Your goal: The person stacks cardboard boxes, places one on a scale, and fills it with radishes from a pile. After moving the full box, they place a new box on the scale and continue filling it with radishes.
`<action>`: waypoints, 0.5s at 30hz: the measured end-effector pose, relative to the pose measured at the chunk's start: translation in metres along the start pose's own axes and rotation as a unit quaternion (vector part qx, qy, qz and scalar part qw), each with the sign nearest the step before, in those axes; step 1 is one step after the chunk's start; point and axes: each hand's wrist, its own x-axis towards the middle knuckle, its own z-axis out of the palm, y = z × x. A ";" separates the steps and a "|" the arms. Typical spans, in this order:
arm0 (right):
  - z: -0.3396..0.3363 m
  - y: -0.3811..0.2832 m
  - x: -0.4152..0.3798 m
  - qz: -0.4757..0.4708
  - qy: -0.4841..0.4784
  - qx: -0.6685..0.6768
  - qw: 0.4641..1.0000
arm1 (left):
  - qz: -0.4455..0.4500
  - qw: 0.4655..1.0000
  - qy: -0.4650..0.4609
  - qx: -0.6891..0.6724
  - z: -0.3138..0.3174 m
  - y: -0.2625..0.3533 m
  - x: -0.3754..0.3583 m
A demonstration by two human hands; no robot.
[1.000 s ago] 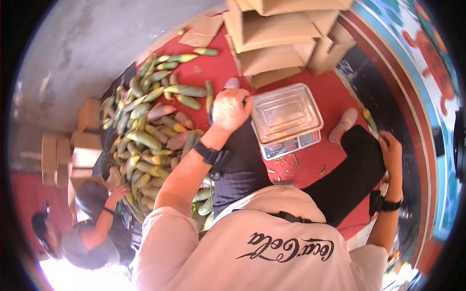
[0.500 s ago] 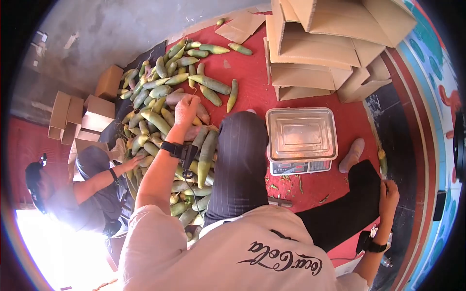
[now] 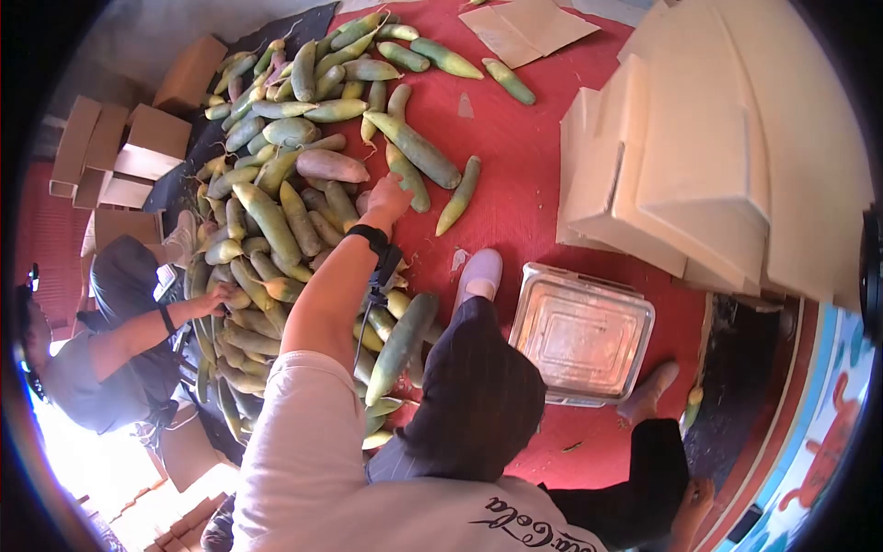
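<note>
My left hand (image 3: 388, 198) reaches over the right edge of a large heap of long green radishes (image 3: 267, 213). Its fingers are curled close to a green radish (image 3: 412, 184); whatever lies under them is hidden. A pinkish radish (image 3: 333, 166) rests on the heap, up and left of this hand. My right hand (image 3: 701, 497) is low at the right, against my dark trouser leg, its fingers mostly out of sight. Between my feet a clear plastic tub (image 3: 581, 336) stands on the red floor, covering most of the scale seen beneath it earlier.
Stacked open cardboard boxes (image 3: 681, 175) stand at the upper right. A co-worker (image 3: 110, 354) sits at the left with a hand on the heap. Smaller cartons (image 3: 156, 143) stand behind that person. A flat cardboard sheet (image 3: 529, 29) lies on the red floor (image 3: 515, 147).
The view has shifted forward and leaned. My left hand has moved right and outward over the heap's edge. My right hand now appears lower, and the tub appears lower and tilted.
</note>
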 end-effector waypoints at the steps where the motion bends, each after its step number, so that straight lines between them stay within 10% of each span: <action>1: -0.001 0.004 0.004 -0.008 -0.003 -0.031 0.999 | -0.027 0.999 0.024 -0.019 0.006 0.002 0.009; 5: -0.019 -0.004 0.021 0.177 -0.123 0.016 0.976 | -0.149 0.983 0.053 -0.095 0.032 0.003 0.041; 11: -0.024 0.035 0.024 0.119 -0.163 -0.006 0.979 | -0.276 0.944 0.032 -0.179 0.073 0.008 0.071; 13: -0.023 0.052 0.023 -0.103 -0.114 -0.199 0.968 | -0.299 0.935 0.028 -0.189 0.072 0.009 0.072; 15: -0.021 0.057 0.026 -0.100 -0.105 -0.187 0.972 | -0.278 0.935 0.021 -0.219 0.073 0.003 0.074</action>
